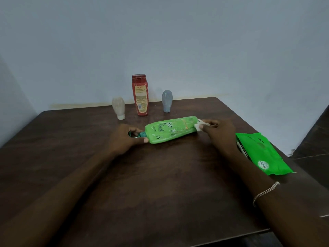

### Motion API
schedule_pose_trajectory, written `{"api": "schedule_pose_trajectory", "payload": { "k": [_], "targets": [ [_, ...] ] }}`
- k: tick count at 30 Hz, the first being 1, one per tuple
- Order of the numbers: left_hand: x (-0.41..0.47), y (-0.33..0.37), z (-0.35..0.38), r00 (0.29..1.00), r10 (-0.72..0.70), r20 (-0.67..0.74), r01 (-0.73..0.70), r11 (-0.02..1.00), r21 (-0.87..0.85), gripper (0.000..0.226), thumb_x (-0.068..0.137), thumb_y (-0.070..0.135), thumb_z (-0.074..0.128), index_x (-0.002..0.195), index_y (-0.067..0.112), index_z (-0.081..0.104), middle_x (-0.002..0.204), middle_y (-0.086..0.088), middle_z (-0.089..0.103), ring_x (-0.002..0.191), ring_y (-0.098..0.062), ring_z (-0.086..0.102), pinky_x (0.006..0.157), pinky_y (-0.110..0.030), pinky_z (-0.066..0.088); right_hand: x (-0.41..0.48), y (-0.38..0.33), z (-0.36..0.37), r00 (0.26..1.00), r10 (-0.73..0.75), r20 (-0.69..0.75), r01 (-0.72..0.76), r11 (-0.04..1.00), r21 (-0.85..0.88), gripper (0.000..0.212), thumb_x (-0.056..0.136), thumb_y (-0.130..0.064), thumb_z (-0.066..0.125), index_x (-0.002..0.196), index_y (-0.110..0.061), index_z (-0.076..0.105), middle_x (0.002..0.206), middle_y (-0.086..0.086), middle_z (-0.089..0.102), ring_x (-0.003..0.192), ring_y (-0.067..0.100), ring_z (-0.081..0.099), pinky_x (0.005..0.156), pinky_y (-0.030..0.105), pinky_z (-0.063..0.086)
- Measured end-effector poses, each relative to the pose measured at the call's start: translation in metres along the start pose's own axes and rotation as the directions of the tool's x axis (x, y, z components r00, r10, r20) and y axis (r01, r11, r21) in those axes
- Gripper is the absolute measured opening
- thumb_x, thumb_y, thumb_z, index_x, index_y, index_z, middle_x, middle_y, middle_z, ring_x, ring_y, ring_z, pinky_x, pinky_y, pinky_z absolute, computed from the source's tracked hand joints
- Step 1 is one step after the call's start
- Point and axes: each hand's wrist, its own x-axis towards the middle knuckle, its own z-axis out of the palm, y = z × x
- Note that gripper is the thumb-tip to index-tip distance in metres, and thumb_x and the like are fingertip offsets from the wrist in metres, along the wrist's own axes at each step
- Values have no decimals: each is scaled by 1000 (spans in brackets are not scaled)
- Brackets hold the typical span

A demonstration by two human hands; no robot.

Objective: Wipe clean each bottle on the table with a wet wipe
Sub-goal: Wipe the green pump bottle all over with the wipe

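Note:
A green bottle (170, 130) lies on its side in the middle of the dark wooden table (160, 175), cap end to the left. My left hand (124, 138) grips the dark green cap and neck. My right hand (219, 132) pinches a white wet wipe (200, 124) against the bottle's base end on the right. Behind stand a red bottle (140, 95), a small beige bottle (119, 108) and a small grey bottle (166, 101), both small ones resting cap down.
A green pack of wet wipes (261, 154) lies at the table's right edge, next to my right forearm. A pale wall rises directly behind the three standing bottles. The floor drops away to the right of the table.

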Motion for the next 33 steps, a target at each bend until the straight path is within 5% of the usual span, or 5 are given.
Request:
{"api": "schedule_pose_trajectory", "payload": {
  "k": [11,15,19,25,33],
  "targets": [
    [-6,-7,0,990,131,60,-132,991,17,17,81,47,77,97,48,71,87,39,68,78,7,63,62,-20,41,7,9,7,982,-191,4,188,962,-197,27,83,-30,74,107,-17,76,92,4,75,79,15,68,72,29,52],
    [-10,-4,4,968,229,104,-232,972,24,14,85,52,66,92,41,73,82,29,69,74,1,62,59,-15,40,6,8,14,968,-246,42,248,930,-272,23,87,-20,69,108,-12,76,91,9,68,80,23,63,67,27,41],
    [-8,-10,7,961,263,82,-267,963,34,47,83,67,65,106,28,78,89,13,74,76,-9,64,62,-29,50,1,-2,24,950,-279,139,310,893,-327,25,89,-11,61,111,-8,74,96,11,62,80,28,61,70,33,48],
    [-6,-15,7,963,254,93,-256,967,12,45,80,73,57,94,35,77,78,13,70,66,-10,60,59,-36,47,-40,-32,48,814,-496,302,564,798,-212,22,91,-15,61,107,-7,74,95,6,61,69,13,49,65,22,35],
    [-10,-10,10,966,247,79,-249,968,15,17,82,60,64,95,50,69,90,26,71,76,-4,64,58,-18,44,-21,-19,38,925,-339,171,379,858,-347,23,90,-11,59,105,-4,74,92,10,58,76,27,57,66,27,40]
  ]
}}
